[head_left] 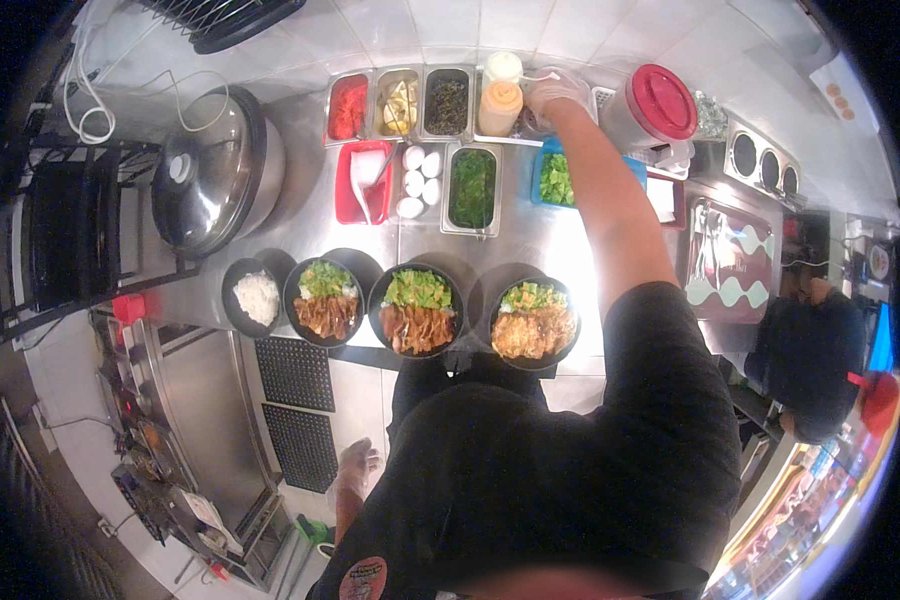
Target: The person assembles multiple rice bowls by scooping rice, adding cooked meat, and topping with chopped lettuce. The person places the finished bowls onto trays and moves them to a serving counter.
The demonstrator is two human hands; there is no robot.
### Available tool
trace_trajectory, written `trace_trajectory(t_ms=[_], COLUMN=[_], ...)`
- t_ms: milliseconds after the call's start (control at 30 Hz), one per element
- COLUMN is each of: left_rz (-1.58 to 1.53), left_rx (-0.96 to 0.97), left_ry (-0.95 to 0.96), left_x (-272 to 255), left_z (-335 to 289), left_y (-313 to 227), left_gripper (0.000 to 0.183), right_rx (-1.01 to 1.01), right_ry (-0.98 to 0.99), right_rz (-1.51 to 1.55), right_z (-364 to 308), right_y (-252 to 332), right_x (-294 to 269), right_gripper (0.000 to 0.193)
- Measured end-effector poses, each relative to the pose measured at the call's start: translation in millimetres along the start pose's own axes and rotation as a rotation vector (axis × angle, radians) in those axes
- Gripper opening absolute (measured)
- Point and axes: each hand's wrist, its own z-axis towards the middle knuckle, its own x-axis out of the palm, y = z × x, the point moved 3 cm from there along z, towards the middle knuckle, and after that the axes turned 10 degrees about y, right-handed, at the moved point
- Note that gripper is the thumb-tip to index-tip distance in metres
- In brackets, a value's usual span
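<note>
My right hand [558, 92], in a clear glove, reaches to the back of the steel counter beside two squeeze bottles, one holding orange sauce [500, 106] and one pale yellow [503, 67]. Its fingers are blurred into the clear plastic there, so any hold cannot be made out. Low at my side hangs my left hand [358, 463], gloved too, fingers apart and holding nothing. Along the counter's front edge stand a black bowl of white rice [257, 298] and three black bowls with browned meat and chopped lettuce: a left one [325, 302], a middle one [416, 308] and a right one [533, 322].
Behind the bowls are a blue lettuce tub [557, 180], a steel pan of greens [472, 188], several eggs [413, 183] and a red tray [364, 182]. A large lidded cooker [215, 170] stands left, a red-lidded container [662, 103] back right. Another person [810, 350] is at far right.
</note>
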Motion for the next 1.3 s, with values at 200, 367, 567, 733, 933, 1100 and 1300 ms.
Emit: trace_trajectory(t_ms=[200,367,567,733,933,1100,1300], left_rz=[-0.106,-0.198,-0.120,-0.238,-0.059,-0.018,0.640], left_rx=[-0.163,0.064,-0.076,-0.046,-0.106,-0.042,0.081], left_ry=[-0.028,0.097,0.141,0.311,0.244,0.170,0.243], left_x=[14,-21,-74,-158,-179,-222,-209], left_z=[-5,36,103,138,100,98,58], left_y=[3,-19,-38,-9,20,69,33], left_gripper=[0.042,0.043,0.041,0.046,0.029,0.023,0.031], right_rx=[0.099,-0.045,-0.261,-0.165,0.165,0.175,0.185], right_ry=[-0.293,-0.785,-0.974,-0.769,-0.343,-0.417,-0.406], right_rz=[0.412,0.655,1.370,1.153,0.584,0.347,0.151], right_z=[-70,-188,-345,-441,-476,-477,-459], right_y=[-16,-44,-42,-11,28,37,19], right_x=[-28,-25,21,81,152,173,181], right_gripper=[0.058,0.062,0.064,0.049,0.039,0.042,0.045])
